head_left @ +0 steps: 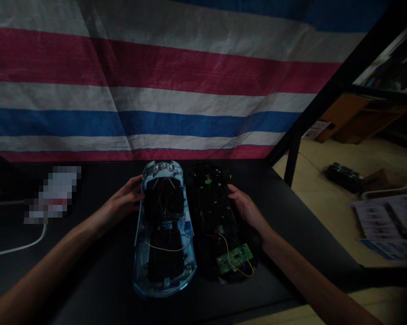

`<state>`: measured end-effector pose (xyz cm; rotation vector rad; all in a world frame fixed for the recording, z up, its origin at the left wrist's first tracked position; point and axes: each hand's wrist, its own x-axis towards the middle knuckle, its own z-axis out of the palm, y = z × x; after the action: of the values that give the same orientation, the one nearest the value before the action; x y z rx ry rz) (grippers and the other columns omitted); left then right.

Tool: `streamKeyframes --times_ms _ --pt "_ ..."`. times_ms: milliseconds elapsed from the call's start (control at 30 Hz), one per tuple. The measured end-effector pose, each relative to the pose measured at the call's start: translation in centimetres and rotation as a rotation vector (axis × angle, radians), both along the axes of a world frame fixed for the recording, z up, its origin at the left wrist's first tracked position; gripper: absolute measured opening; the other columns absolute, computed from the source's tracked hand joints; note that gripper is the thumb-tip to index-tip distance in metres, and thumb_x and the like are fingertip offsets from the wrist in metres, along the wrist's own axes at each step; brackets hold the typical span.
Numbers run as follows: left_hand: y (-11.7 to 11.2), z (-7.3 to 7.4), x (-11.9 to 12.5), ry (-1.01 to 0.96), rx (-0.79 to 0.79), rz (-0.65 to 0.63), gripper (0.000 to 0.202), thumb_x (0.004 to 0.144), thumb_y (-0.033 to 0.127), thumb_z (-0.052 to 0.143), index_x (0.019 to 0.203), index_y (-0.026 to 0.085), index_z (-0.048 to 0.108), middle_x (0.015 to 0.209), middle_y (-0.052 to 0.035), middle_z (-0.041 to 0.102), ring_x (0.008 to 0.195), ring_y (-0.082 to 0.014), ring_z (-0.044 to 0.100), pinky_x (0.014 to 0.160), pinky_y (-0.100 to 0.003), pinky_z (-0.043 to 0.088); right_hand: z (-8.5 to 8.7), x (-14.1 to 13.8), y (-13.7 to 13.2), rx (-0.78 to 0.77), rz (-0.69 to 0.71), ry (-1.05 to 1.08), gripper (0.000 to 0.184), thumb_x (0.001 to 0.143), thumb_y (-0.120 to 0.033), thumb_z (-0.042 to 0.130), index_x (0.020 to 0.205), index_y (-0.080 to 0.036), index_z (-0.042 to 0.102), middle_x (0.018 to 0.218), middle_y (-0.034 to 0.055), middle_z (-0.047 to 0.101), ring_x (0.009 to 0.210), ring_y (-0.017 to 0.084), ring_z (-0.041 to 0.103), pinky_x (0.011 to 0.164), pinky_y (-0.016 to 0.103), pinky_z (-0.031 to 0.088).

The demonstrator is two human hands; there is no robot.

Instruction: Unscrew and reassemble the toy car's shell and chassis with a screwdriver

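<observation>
A light-blue toy car body shell (139,253) lies with its hollow inside facing up, showing dark inner parts and thin wires. My left hand (127,198) grips the shell's left edge, its fingertips partly hidden behind it. Close on the right is the black car chassis (212,207), with a green circuit board (235,258) and a looping yellow wire (227,248) at its near end. My right hand (244,205) holds the chassis by its right side, fingers against the edge near a wheel. A white wire (166,248) crosses the inside of the shell.
Both car parts rest on a black table (287,216). Behind it hangs a striped tarp (189,76). A blurred-out pale object (56,194) with a white cable (30,246) lies at the left. Printed cardboard (379,216) and a dark object (343,176) are on the floor.
</observation>
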<state>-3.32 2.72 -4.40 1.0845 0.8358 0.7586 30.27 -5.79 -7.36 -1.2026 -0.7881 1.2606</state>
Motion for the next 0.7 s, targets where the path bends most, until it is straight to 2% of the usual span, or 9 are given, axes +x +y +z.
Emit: streamKeyframes --times_ms 367,700 --pt "0.16 -0.57 -0.37 -0.018 0.021 -0.024 0.053 0.082 0.036 0.075 0.133 0.035 0.059 0.143 -0.0027 0.063 0.124 -0.0337 0.064 0.097 -0.042 0.057 -0.21 -0.02 -0.05 -0.032 -0.013 0.068 0.028 0.069 -0.033 0.064 0.097 -0.027 0.07 0.091 -0.0033 0.075 0.091 0.026 0.068 0.075 0.034 0.05" --pt "0.08 -0.21 -0.21 -0.006 0.021 -0.028 0.052 0.084 0.033 0.072 0.134 0.033 0.058 0.143 -0.0041 0.063 0.122 -0.0339 0.066 0.094 -0.042 0.058 0.41 0.19 0.03 -0.015 0.028 0.044 0.024 0.067 -0.034 0.063 0.089 -0.026 0.069 0.096 -0.0017 0.075 0.099 0.028 0.066 0.079 0.035 0.049"
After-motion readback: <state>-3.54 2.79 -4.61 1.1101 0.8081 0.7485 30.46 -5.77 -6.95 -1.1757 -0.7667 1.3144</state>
